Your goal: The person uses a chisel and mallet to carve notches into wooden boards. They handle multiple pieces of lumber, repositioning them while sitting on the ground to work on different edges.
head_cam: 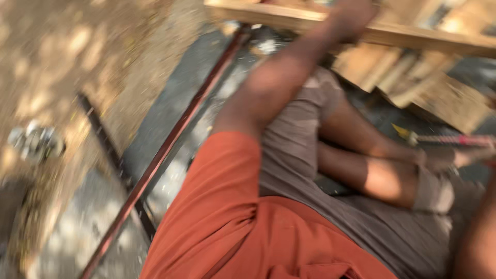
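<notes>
The view is heavily blurred. My left arm, in an orange sleeve, reaches up to a long wooden plank (413, 37) at the top, and my left hand (354, 15) lies on it; its fingers are not clear. My legs, in brown shorts, are folded beneath me. By my foot at the right lies a tool with a red handle and a yellow tip (445, 138). My right forearm enters at the lower right edge. My right hand (478, 155) seems to be at the tool's handle, but I cannot tell whether it grips it.
A stack of cut wooden pieces (413, 77) lies under the plank. A long reddish metal rod (170, 144) runs diagonally across a grey slab, with a dark bar (103, 139) beside it. A crumpled silvery object (33, 142) sits on sandy ground at the left.
</notes>
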